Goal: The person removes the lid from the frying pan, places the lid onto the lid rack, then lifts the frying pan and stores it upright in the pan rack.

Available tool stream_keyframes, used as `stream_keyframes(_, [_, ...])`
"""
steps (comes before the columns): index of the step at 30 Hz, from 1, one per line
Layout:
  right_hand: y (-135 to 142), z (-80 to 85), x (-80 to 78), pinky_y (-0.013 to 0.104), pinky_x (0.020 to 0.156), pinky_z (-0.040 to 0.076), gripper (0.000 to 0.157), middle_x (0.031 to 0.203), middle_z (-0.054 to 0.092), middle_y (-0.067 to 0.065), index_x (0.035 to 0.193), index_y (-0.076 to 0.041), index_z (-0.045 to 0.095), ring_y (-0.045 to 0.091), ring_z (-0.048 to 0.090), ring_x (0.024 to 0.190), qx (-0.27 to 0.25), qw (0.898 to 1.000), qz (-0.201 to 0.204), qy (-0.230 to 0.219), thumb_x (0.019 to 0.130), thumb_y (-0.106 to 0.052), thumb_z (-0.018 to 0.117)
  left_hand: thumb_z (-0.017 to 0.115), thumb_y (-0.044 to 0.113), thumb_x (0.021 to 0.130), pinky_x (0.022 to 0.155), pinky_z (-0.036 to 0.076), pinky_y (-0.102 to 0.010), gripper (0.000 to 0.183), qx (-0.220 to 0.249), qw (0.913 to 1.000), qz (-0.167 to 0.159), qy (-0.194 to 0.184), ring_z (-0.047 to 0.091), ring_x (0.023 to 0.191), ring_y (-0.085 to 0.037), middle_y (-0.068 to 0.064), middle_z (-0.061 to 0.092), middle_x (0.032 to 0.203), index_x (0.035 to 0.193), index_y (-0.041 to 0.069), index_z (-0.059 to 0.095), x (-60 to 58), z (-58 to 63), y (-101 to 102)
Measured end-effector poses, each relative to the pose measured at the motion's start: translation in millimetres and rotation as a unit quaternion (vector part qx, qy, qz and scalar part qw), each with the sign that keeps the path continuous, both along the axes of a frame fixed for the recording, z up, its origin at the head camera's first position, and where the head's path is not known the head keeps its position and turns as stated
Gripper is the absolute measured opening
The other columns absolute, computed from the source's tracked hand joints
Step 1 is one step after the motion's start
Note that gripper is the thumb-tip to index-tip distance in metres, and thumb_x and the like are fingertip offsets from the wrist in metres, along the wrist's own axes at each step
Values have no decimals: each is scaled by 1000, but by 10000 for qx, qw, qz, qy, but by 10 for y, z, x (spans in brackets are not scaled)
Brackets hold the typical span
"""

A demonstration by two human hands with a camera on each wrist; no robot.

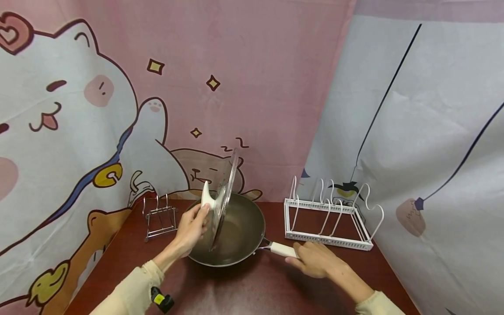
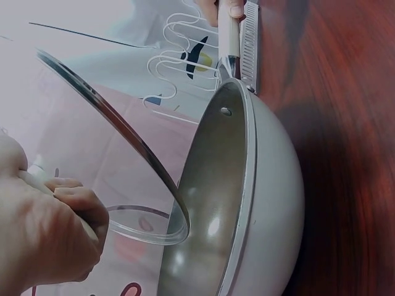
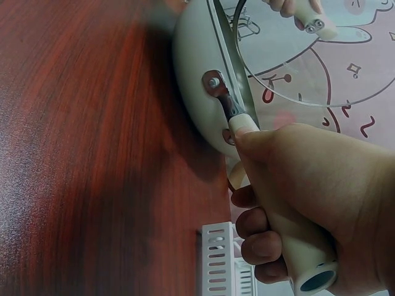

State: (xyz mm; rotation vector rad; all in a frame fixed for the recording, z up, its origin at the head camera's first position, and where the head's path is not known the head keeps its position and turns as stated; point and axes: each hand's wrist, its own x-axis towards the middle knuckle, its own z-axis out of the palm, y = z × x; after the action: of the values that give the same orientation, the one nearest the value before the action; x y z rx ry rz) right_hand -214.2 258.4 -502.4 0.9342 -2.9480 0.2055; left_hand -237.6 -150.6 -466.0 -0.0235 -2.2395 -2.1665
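A wok (image 1: 240,227) with a pale outside and a dark grey-brown inside stands near the middle of the table. My right hand (image 1: 316,259) grips its cream handle (image 1: 283,250), fingers wrapped around it in the right wrist view. With my left hand (image 1: 192,229) I hold a glass lid (image 1: 226,197) by its white knob (image 1: 206,197). The lid is tilted almost upright, its metal rim (image 2: 123,126) turned edge-on above the wok's left half. Its lower edge overlaps the wok's opening in the head view.
To the right stands a white rack (image 1: 328,239) with several upright wire loops. A small metal wire rack (image 1: 161,223) is at the back left. Printed curtains (image 1: 275,87) hang behind the reddish-brown table (image 1: 252,293) and along its sides.
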Motion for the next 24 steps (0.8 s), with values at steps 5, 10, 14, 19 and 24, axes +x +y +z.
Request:
stream_keyframes(5, [-5,7,-1,32,54,39,40,67,47,-12,91,-21,58,7,45,59,20,10000,-15,-14,109,-54,69,54,45,120,46,30,-20,44,214,9997,-115,-100,35,55,-6,3,45,78,121,2,61,4,-9,-17])
stream_keyframes(10, [-8,11,2,31,55,38,40,67,47,-12,91,-21,58,7,45,59,28,10000,-32,-66,109,-55,69,53,45,120,45,28,-19,42,410,9988,-184,-183,33,54,-5,3,43,78,120,4,60,1,-23,-35])
stream_keyframes(14, [-8,10,0,31,55,38,39,67,47,-12,91,-21,58,7,44,59,27,10000,-27,-72,109,-55,69,52,44,121,46,29,-19,39,429,9987,-183,-215,34,54,-5,3,44,78,121,6,61,3,-19,-42])
stream_keyframes(19, [-11,8,-4,31,55,39,40,67,47,-12,91,-21,58,7,45,59,32,10000,-16,-56,109,-55,69,51,42,121,46,29,-19,40,455,9985,-189,-246,34,54,-5,4,44,78,126,4,62,6,-9,-56])
stream_keyframes(24, [-12,12,1,31,55,39,39,67,48,-12,91,-21,58,7,45,59,30,10000,-19,-56,109,-55,69,51,42,121,46,29,-19,36,532,9981,-157,-252,34,55,-5,4,45,79,120,7,63,11,9,-55])
